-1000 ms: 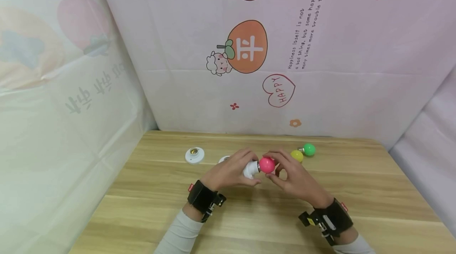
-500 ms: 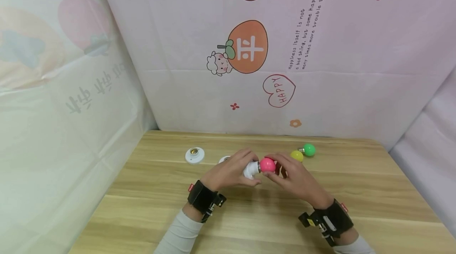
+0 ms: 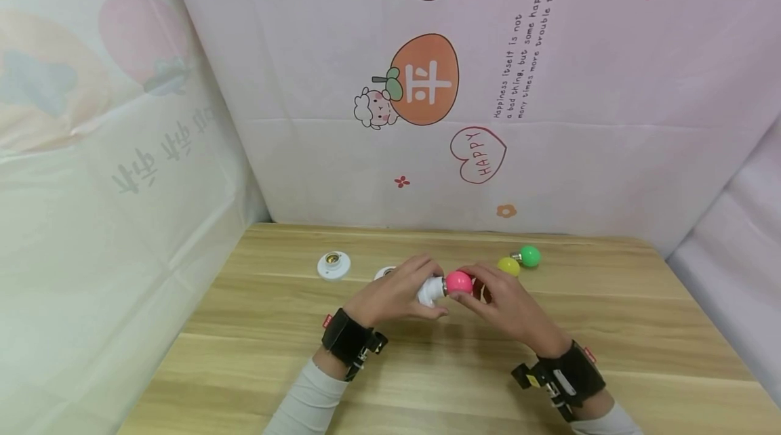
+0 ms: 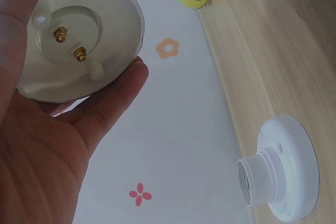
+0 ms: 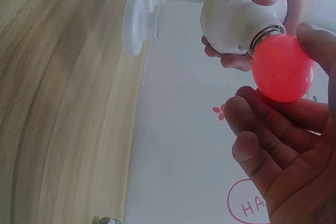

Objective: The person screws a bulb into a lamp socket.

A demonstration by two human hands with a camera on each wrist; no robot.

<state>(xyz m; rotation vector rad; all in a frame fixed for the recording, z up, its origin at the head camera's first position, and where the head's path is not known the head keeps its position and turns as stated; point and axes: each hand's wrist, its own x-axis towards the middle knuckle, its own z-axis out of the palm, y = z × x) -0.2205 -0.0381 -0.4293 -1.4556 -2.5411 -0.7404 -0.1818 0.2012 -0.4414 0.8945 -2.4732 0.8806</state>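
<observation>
My left hand (image 3: 399, 291) grips a white round lamp socket (image 5: 236, 14) by its base, holding it above the table. Its hollow underside with two brass screws faces the left wrist camera. A red light bulb (image 5: 283, 69) has its metal base at the mouth of this socket, with a little of the thread showing. My right hand (image 3: 506, 299) pinches the bulb's globe between thumb and fingers; in the right wrist view the other fingers (image 5: 257, 150) spread below it.
On the wooden table (image 3: 274, 354), one white lamp socket (image 3: 333, 265) stands at the back left, and another socket (image 4: 283, 171) is partly behind my left hand. A yellow bulb (image 3: 508, 267) and a green bulb (image 3: 529, 257) lie beyond my right hand. A printed cloth (image 3: 305, 171) hangs behind.
The right hand's fingers have shifted their grip on the red bulb, closing nearer around its globe. The bulb has moved very slightly to the right. The left hand keeps its hold.
</observation>
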